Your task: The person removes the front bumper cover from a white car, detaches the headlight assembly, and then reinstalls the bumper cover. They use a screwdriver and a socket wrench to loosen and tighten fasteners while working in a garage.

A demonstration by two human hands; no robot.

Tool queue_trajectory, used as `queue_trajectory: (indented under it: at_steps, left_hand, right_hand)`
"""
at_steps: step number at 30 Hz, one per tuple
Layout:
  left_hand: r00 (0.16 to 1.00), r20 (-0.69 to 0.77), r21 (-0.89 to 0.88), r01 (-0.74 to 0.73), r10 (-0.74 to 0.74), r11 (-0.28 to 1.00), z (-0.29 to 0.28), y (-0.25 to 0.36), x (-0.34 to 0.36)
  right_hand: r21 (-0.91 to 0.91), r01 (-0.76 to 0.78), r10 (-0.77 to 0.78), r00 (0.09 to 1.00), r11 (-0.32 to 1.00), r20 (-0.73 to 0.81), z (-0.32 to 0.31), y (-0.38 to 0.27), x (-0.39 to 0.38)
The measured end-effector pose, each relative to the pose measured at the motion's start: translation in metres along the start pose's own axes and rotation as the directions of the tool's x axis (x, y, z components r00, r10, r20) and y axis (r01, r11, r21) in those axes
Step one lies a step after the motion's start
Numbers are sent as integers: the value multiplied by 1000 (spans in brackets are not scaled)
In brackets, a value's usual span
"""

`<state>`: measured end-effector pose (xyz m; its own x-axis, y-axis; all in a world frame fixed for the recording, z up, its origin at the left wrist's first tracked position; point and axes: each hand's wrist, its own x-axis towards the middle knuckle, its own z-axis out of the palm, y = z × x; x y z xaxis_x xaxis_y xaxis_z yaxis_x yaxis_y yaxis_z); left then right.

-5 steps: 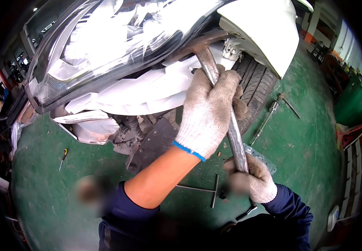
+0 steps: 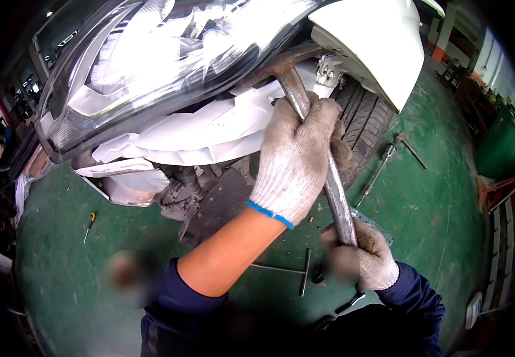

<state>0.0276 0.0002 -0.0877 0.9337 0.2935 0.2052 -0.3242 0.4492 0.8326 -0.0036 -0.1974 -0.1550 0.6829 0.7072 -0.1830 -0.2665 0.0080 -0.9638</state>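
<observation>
A long-headed steel hammer (image 2: 338,199) with a bare metal handle slants across the middle. Its rusty, pick-like head (image 2: 284,64) reaches into the gap between the car's headlight (image 2: 168,65) and the white fender (image 2: 376,44); whether it presses on either I cannot tell. My left hand (image 2: 296,152), in a knitted work glove with a blue cuff, wraps round the handle just below the head. Lower down, my gloved right hand (image 2: 370,253) is closed round the handle's bottom end. Beneath the headlight runs a white plastic bumper piece (image 2: 192,137).
A tyre (image 2: 361,119) stands right of my left hand. On the green floor lie a T-handled wrench (image 2: 306,271), a slide-hammer-like rod (image 2: 382,166), a yellow-handled screwdriver (image 2: 91,225) and a clear plastic bag (image 2: 381,229). A green bin (image 2: 501,143) stands at the right.
My right hand and the lower end of the hammer handle have shifted slightly to the right. My left hand stays at nearly the same place.
</observation>
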Motion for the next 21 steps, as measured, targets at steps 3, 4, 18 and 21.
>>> queue_trajectory:
  at_steps: [3, 4, 18, 21]
  left_hand:
    - [998, 36, 58, 43, -45, 997, 0, 0, 3]
    - [998, 45, 75, 49, -53, 996, 0, 0, 4]
    - [994, 90, 172, 40, -56, 984, 1, 9, 12]
    - [982, 95, 179, 145, -164, 973, 1, 11, 11]
  right_hand:
    - [-8, 11, -11, 1000, 1000, 9, -1, -5, -4]
    - [-8, 10, -10, 1000, 1000, -4, 0, -6, -5]
    - [231, 20, -42, 995, 973, 91, 25, 1, 18]
    - [187, 4, -17, 998, 982, 68, 21, -3, 17]
